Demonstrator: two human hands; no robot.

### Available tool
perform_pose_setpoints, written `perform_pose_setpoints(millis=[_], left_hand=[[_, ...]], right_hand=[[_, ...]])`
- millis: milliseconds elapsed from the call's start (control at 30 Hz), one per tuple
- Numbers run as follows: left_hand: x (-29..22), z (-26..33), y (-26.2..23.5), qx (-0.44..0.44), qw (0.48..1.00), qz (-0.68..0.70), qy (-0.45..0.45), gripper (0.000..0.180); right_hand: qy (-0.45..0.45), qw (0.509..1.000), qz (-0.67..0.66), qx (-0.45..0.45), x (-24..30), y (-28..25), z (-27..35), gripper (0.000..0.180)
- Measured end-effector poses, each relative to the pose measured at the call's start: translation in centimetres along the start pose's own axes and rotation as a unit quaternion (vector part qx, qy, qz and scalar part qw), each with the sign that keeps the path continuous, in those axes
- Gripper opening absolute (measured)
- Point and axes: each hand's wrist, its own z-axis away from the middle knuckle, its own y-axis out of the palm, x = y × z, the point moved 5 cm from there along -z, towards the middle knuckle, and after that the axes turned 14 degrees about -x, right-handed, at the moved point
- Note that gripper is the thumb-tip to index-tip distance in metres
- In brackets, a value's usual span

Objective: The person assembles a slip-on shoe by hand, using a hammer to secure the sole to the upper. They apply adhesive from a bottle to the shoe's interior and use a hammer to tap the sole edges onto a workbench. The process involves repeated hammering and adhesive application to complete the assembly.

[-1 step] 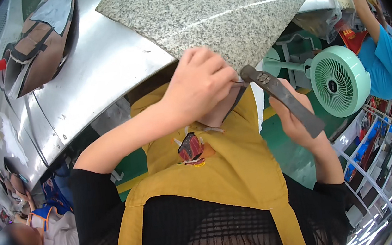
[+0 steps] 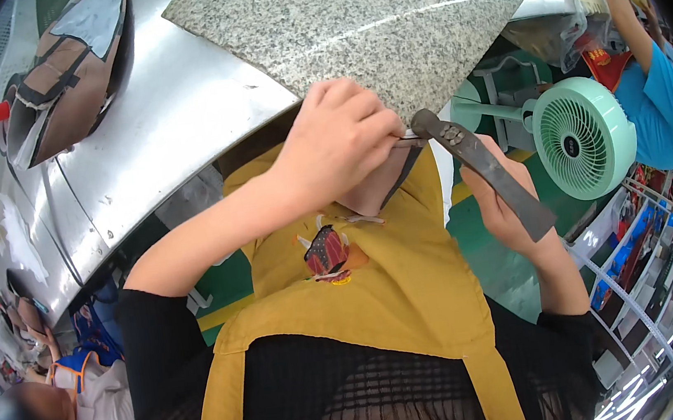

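My right hand [image 2: 505,195] is wrapped round the handle of a dark metal hammer [image 2: 487,161]. The hammer's head is at the near corner of a speckled stone slab [image 2: 350,34], close to my left fingertips. With bent fingers, my left hand [image 2: 341,139] pinches the upper edge of a brown piece of material with a dark border [image 2: 376,191]. That piece hangs down from the slab's corner in front of my mustard apron [image 2: 364,306]. The left fingers hide part of its edge. I cannot tell whether the hammer touches it.
On the metal table [image 2: 182,95] at left lie brown shoe uppers [image 2: 65,83] with black trim. A mint-green fan [image 2: 586,140] stands right of my right hand. One person in blue [image 2: 661,107] works at far right, another [image 2: 93,404] at lower left. Racks [image 2: 644,283] stand at right.
My left hand has shifted very slightly left, and a little more of the brown piece's upper edge shows. The hammer head has risen a touch.
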Motion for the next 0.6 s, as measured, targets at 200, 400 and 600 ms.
perform_pose_setpoints(millis=[200,400,600], left_hand=[[-0.3,-0.7,-0.6,0.097,0.995,0.000,-0.011,0.012],[-0.8,-0.8,-0.9,0.180,0.951,0.177,-0.178,0.013],[-0.7,0.4,-0.9,0.224,0.921,0.246,-0.203,0.017]], right_hand=[[0.040,0.995,-0.086,-0.028,-0.3,-0.5,-0.3,0.024],[0.060,0.996,-0.070,0.021,-0.9,1.5,-1.8,0.031],[0.081,0.994,-0.070,0.011,-1.8,2.0,-1.1,0.031]])
